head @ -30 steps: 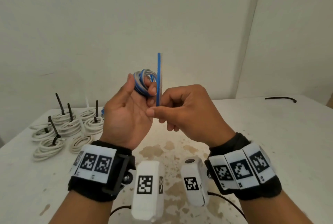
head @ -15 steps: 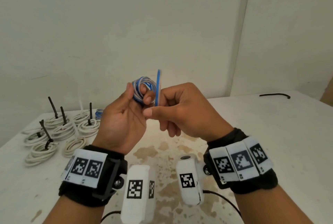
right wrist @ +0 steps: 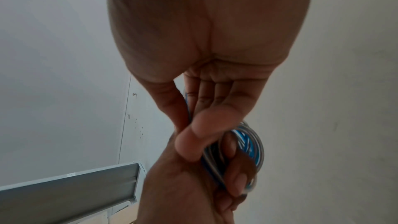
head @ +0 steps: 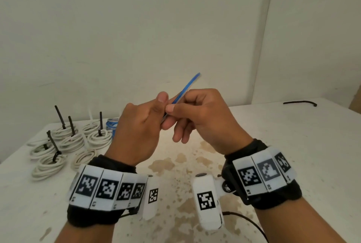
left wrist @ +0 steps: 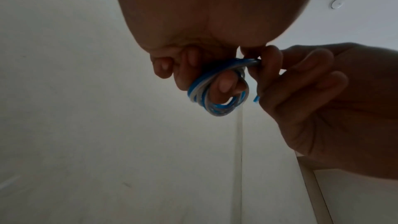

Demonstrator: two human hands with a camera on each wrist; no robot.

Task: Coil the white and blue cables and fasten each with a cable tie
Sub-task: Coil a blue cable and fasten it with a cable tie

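While my left hand (head: 140, 125) curls its fingers through the small blue-and-white cable coil (left wrist: 217, 94), held up above the counter (head: 293, 145), my right hand (head: 203, 117) pinches the blue cable tie (head: 185, 90) between thumb and forefinger, its tail slanting up to the right.

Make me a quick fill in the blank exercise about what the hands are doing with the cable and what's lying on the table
1. The left hand holds a small coil of ____ and white cable.
2. The free cable end is pinched by the ____ hand.
3. The finished white coils lie on the table's ____ side.
4. The ties standing up from those coils are ____ in colour.

Missing words: blue; right; left; black
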